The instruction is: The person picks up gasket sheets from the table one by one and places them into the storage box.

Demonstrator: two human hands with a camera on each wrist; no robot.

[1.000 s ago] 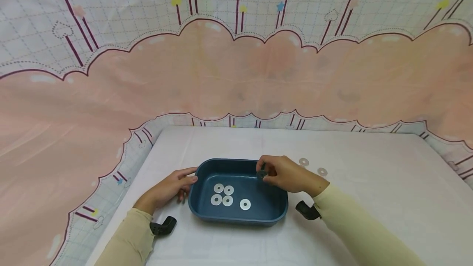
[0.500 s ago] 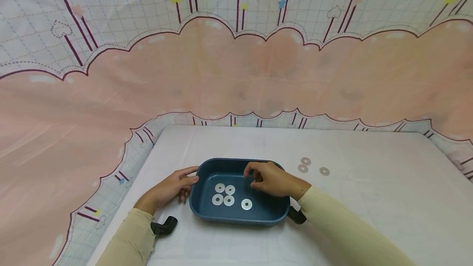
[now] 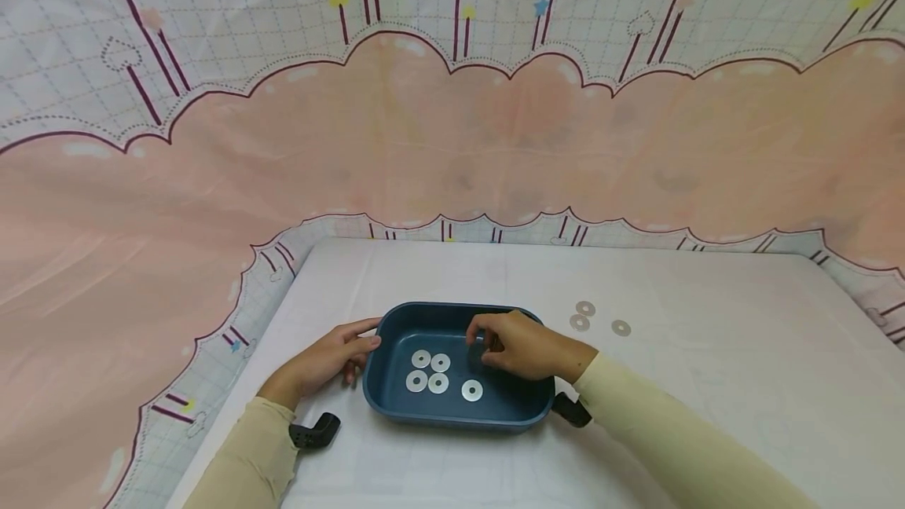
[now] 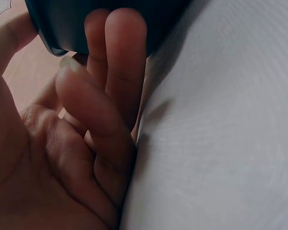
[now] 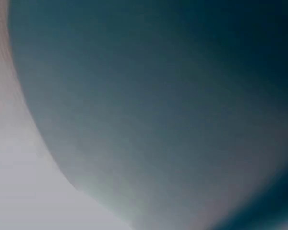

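Observation:
A dark blue tray (image 3: 459, 419) stands on the white table, with several silver flat washers (image 3: 438, 382) lying on its floor. At the tray's left end is my left hand (image 3: 321, 360), its fingertips against the rim and outer wall; the left wrist view shows the loosely bent fingers (image 4: 126, 52) reaching up to the wall. My right hand (image 3: 526, 348) is over the right half of the tray. Its thumb and index finger pinch a dark round washer (image 3: 477, 352), which is shaded and partly covered by the fingers. Only blurred blue tray surface (image 5: 134, 96) fills most of the right wrist view.
To the right of the tray, several loose washers (image 3: 585, 309) lie on the white tabletop (image 3: 707, 352). Black wrist cameras (image 3: 316, 431) are strapped at both sleeves. A patterned cloth backdrop (image 3: 452, 148) hangs behind and beside the table.
My right hand has moved left and further over the tray from its back right rim, uncovering the loose washers on the table. Over the last half second it barely moves. The left hand stays put.

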